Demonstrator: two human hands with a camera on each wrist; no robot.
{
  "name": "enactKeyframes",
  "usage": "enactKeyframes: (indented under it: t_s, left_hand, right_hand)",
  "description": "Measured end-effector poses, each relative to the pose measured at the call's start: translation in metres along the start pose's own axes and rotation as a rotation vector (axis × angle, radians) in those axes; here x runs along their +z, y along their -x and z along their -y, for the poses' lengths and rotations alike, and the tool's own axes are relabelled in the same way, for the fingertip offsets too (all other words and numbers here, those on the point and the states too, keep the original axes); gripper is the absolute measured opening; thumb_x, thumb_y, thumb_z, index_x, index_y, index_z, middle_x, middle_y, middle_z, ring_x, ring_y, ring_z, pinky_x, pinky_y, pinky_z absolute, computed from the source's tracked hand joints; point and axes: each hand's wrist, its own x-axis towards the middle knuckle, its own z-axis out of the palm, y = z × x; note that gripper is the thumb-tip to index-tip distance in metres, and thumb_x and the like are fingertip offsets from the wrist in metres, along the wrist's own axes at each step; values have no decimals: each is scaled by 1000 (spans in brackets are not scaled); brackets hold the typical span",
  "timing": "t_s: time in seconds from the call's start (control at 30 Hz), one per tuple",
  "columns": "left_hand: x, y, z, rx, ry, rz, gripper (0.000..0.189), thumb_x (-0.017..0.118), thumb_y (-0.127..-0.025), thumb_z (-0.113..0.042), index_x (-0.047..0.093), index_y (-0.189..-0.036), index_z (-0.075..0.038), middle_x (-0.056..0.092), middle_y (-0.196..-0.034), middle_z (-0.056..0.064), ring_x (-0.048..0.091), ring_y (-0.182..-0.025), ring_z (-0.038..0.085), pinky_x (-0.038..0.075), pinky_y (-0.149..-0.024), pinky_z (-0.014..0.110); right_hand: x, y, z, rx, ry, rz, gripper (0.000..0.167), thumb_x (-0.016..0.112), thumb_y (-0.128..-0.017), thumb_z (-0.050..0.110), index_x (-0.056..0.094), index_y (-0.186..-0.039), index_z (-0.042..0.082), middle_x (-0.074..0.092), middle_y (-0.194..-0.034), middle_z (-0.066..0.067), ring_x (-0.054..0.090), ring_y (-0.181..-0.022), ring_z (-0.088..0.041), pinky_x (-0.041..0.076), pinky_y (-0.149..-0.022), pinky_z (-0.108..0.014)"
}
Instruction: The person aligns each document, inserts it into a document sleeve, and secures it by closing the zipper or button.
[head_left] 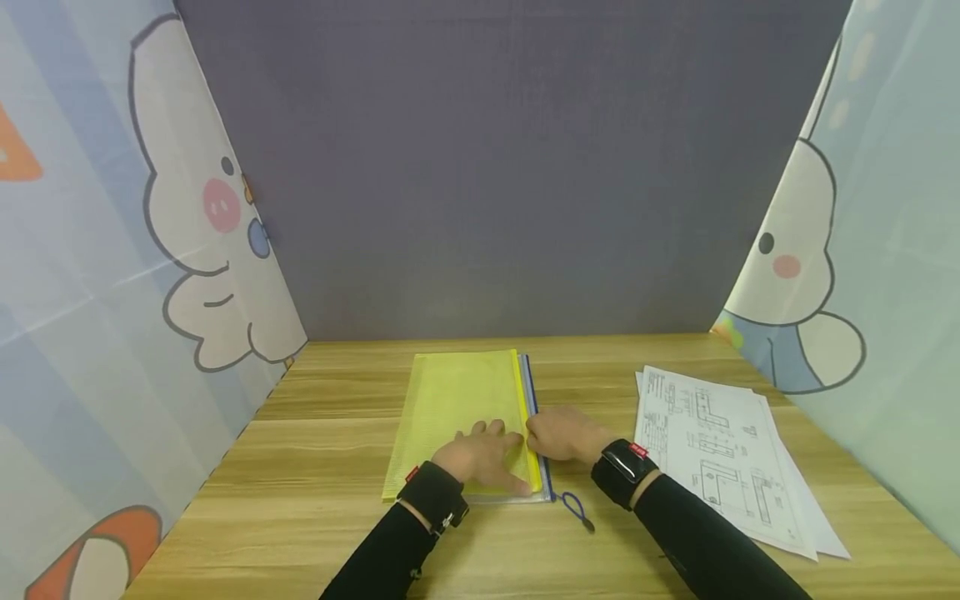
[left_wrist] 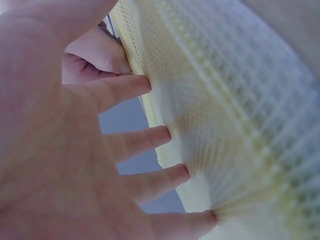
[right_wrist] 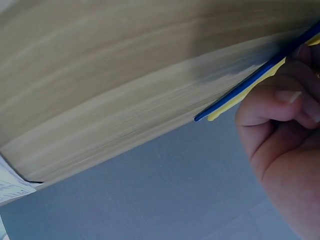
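A yellow mesh zip pouch (head_left: 459, 387) lies flat on the table, on top of a second pouch whose blue zip edge (head_left: 530, 379) shows along the right side. My left hand (head_left: 483, 457) rests on the yellow pouch with fingers spread; in the left wrist view its fingertips press on the mesh (left_wrist: 200, 130). At the yellow zip edge (head_left: 521, 392), my right hand (head_left: 564, 433) has curled fingers and pinches the zipper pull, mostly hidden by the fingers. A blue cord loop (head_left: 573, 504) with a dark end sticks out at the near right corner.
Printed sheets with technical drawings (head_left: 712, 458) lie stacked unevenly on the right of the wooden table (head_left: 300, 467), close to the right forearm. A dark grey panel (head_left: 510, 167) stands at the back, with cartoon-printed cloth (head_left: 90, 275) on both sides.
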Motion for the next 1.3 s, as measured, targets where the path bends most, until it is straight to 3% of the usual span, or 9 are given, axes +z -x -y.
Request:
enactKeyframes:
  t_s: [0.4, 1.3]
  left_hand:
    - [0, 0, 0, -9, -4, 8, 88, 70, -82, -71, 45, -154, -27, 37, -159, 9, 34, -145, 39, 32, -111, 68]
    - [1, -2, 0, 8, 2, 8, 89, 69, -83, -71, 44, -155, -26, 38, -158, 9, 35, -144, 38, 32, -110, 68]
  right_hand:
    - [0, -1, -2, 0, -50, -7, 22, 59, -97, 21, 57, -76, 19, 51, -68, 6, 48, -63, -11, 44, -62, -30]
    - [5, -10, -9, 18, -49, -31, 22, 58, -96, 22, 57, -75, 18, 51, -67, 5, 48, -62, -12, 43, -60, -30]
